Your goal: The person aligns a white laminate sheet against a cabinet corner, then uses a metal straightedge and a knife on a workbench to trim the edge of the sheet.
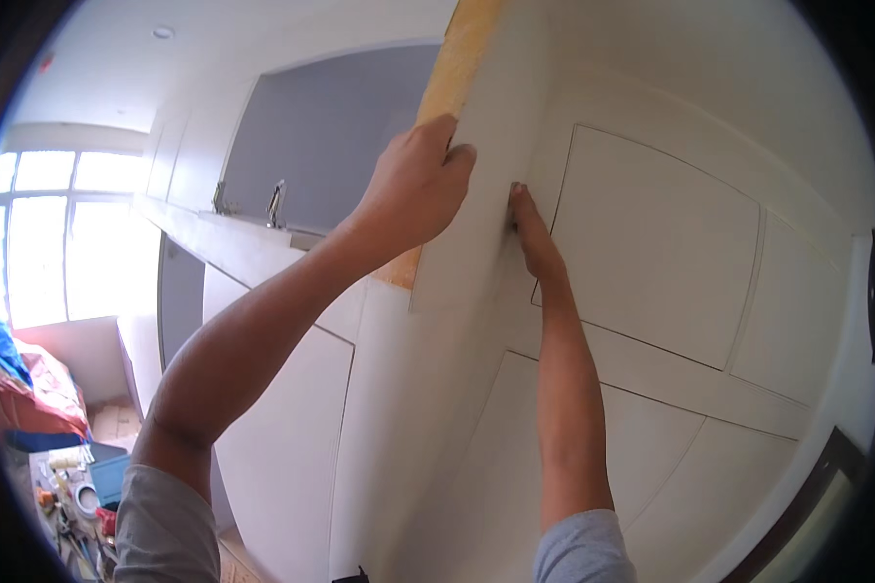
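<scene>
My left hand (420, 180) is closed in a fist at the yellowish-tan strip (462, 58) that runs up the edge of a white rounded column. Its thumb is bent toward the smooth white facing (491, 146) beside the strip. What the curled fingers hold, if anything, is hidden. On the right side of the column my right hand (530, 233) reaches up, seen edge-on, with its fingers stretched against the white surface. The facing's lower left corner ends just below the strip's bottom end.
White panels (651, 233) with thin dark gaps cover the wall at right. At left are a counter with a tap (277, 204), a grey recess (331, 126) and a bright window (78, 233). Assorted tools (78, 515) and a red-and-blue cloth heap (44, 389) fill the lower left.
</scene>
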A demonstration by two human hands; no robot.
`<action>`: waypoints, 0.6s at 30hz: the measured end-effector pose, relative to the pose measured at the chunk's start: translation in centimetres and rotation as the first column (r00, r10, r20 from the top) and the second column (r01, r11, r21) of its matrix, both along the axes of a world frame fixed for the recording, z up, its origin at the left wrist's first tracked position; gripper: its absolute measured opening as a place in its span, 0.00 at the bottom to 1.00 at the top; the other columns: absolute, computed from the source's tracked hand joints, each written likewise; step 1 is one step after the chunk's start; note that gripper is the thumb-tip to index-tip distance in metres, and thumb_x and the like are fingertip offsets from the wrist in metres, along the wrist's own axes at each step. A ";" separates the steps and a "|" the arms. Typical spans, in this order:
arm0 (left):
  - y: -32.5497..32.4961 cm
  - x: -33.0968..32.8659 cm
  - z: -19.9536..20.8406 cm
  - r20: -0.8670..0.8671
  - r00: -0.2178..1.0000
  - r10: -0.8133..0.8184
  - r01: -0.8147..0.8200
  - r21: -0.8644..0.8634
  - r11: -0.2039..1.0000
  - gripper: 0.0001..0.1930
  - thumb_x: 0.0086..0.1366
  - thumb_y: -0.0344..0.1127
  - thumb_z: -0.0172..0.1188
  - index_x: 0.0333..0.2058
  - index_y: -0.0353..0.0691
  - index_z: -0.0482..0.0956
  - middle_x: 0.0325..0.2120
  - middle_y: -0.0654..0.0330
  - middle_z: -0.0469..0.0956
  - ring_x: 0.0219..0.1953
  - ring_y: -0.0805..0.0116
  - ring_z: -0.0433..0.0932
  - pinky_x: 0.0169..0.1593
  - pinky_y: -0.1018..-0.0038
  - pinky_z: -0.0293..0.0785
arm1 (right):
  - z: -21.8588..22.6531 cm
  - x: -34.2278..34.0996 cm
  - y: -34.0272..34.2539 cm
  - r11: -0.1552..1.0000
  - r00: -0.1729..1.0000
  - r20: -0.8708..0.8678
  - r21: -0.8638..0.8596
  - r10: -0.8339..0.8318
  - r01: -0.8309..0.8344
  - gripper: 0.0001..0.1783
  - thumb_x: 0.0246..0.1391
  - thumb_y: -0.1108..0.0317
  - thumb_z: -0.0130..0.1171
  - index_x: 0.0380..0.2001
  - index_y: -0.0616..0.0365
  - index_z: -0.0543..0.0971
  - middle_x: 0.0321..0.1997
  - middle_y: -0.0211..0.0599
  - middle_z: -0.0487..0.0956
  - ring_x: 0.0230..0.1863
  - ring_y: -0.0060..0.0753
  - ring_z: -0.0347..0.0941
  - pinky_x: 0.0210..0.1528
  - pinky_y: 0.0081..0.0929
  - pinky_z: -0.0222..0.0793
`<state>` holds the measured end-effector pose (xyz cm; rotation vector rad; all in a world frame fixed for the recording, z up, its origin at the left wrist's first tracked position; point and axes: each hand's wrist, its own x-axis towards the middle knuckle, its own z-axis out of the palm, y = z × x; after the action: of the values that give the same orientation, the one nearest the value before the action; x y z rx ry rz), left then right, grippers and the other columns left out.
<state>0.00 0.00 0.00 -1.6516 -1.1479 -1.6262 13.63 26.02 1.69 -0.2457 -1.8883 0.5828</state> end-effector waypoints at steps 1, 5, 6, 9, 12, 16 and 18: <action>0.1 -0.1 0.2 0.004 1.000 0.000 0.000 -0.002 1.000 0.16 0.70 0.40 0.55 0.37 0.28 0.72 0.25 0.51 0.74 0.28 0.65 0.71 0.37 0.62 0.71 | 0.0 -0.3 0.2 0.999 0.999 -0.010 0.009 -0.042 0.042 0.58 0.65 0.26 0.41 0.76 0.69 0.46 0.82 0.54 0.47 0.83 0.50 0.38 0.81 0.40 0.33; 0.4 1.0 0.2 0.075 0.996 -0.040 0.043 -0.032 0.999 0.16 0.70 0.39 0.55 0.37 0.26 0.72 0.25 0.52 0.74 0.29 0.66 0.72 0.38 0.63 0.71 | -0.8 -0.2 0.0 0.997 0.997 -0.015 0.013 -0.072 0.072 0.58 0.65 0.26 0.41 0.77 0.66 0.45 0.83 0.51 0.46 0.83 0.47 0.36 0.81 0.39 0.31; 0.3 1.4 0.4 0.064 0.997 -0.035 0.037 -0.026 0.999 0.16 0.70 0.39 0.55 0.37 0.26 0.72 0.25 0.52 0.74 0.29 0.66 0.72 0.38 0.63 0.71 | -0.8 0.0 -0.3 0.998 0.997 -0.027 0.018 -0.066 0.067 0.58 0.65 0.26 0.41 0.77 0.66 0.45 0.83 0.51 0.46 0.83 0.47 0.36 0.81 0.39 0.31; 0.1 2.3 1.3 0.078 0.994 -0.077 0.075 0.030 0.997 0.16 0.70 0.39 0.55 0.37 0.27 0.72 0.26 0.52 0.74 0.30 0.66 0.72 0.38 0.63 0.71 | -0.4 0.6 -1.0 0.998 0.997 -0.037 0.017 -0.061 0.062 0.57 0.65 0.27 0.41 0.76 0.68 0.47 0.82 0.54 0.47 0.83 0.50 0.38 0.80 0.40 0.33; 0.8 1.5 2.0 0.086 0.996 0.017 -0.021 0.039 0.999 0.16 0.70 0.39 0.55 0.37 0.27 0.72 0.26 0.51 0.74 0.30 0.66 0.73 0.38 0.64 0.71 | 0.0 0.5 -1.4 0.999 0.996 0.078 0.038 -0.037 0.034 0.57 0.66 0.27 0.41 0.75 0.70 0.49 0.81 0.58 0.49 0.82 0.52 0.40 0.80 0.41 0.36; 1.4 1.5 2.4 0.053 0.998 0.012 -0.018 0.098 0.995 0.14 0.70 0.38 0.54 0.36 0.29 0.70 0.26 0.45 0.75 0.31 0.53 0.75 0.38 0.58 0.71 | 0.1 0.1 0.4 0.985 0.989 -0.007 0.085 -0.147 0.147 0.55 0.67 0.32 0.44 0.72 0.77 0.52 0.77 0.67 0.55 0.80 0.58 0.47 0.78 0.42 0.45; 1.1 1.8 2.3 0.084 0.996 0.017 -0.020 0.039 0.999 0.15 0.70 0.40 0.55 0.38 0.29 0.73 0.26 0.50 0.75 0.30 0.65 0.73 0.38 0.63 0.71 | 0.0 0.1 0.9 0.982 0.988 0.002 0.111 -0.154 0.153 0.54 0.68 0.33 0.44 0.72 0.77 0.52 0.77 0.67 0.55 0.80 0.59 0.48 0.78 0.42 0.45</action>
<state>1.83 1.05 2.30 -1.5568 -1.1609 -1.7099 13.73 26.97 1.66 -0.3198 -1.8854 0.3722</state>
